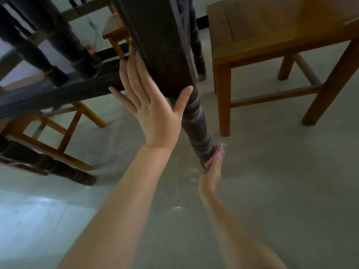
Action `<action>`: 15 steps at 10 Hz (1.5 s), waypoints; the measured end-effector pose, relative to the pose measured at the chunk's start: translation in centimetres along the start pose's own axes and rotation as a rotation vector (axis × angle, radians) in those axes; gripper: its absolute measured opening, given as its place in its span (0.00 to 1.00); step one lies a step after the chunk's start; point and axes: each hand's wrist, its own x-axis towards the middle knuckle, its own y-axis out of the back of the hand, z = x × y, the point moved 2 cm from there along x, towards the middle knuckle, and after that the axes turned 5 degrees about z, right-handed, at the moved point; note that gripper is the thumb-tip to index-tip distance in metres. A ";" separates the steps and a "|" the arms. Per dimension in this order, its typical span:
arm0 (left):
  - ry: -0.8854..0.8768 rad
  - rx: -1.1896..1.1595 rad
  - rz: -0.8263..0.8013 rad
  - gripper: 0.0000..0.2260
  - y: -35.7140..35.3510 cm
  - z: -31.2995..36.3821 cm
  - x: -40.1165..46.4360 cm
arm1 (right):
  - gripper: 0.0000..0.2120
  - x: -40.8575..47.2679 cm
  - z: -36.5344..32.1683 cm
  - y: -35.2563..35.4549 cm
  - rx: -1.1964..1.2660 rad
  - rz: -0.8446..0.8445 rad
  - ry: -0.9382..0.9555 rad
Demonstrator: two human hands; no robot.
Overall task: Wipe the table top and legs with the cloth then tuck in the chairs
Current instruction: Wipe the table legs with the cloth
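We are in the leg-wiping stage; whether the top is done cannot be told from here. The table (155, 41) is dark, worn wood: a square upper post above a turned, ringed leg (196, 131), our landmark. A light wooden chair (272, 55), right of the leg, stands pulled out, so tucking remains. Our left hand (153, 109) rests flat and spread against the post above the leg. Our right hand (211, 169) is wrapped around the pink cloth (218, 154), pressing it against the leg's foot near the grey floor (291, 191).
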 end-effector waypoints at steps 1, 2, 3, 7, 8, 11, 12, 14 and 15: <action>0.020 -0.013 -0.006 0.41 0.1 0.2 0.0 | 0.18 1.5 3.1 1.9 -0.100 -0.075 -0.273; 0.034 -0.026 -0.011 0.41 0.2 0.1 0.0 | 0.15 3.4 5.1 3.1 0.067 -0.125 -0.500; 0.018 -0.012 -0.014 0.41 0.2 0.0 0.1 | 0.09 3.4 2.7 2.3 0.495 -0.116 -0.780; -0.040 -0.067 -0.154 0.30 2.1 -1.2 0.6 | 0.15 0.3 -14.0 4.9 0.999 -0.177 -0.887; -0.054 -0.113 -0.205 0.25 3.2 -1.6 1.1 | 0.10 -1.4 -19.1 7.1 0.947 -0.308 -0.795; -0.005 -0.227 -0.352 0.22 5.0 -2.4 2.2 | 0.23 -2.9 -21.5 5.8 0.053 -0.096 0.517; -0.008 -0.236 -0.341 0.21 4.6 -2.5 1.9 | 0.26 -1.8 -16.7 4.0 -0.161 -0.070 0.432; -0.043 -0.190 -0.265 0.21 3.2 -2.3 0.9 | 0.14 -0.4 -10.2 4.8 -0.423 -0.213 0.204; -0.080 -0.158 -0.271 0.24 2.8 -2.5 0.7 | 0.20 0.6 -8.4 5.6 -0.755 -0.361 0.142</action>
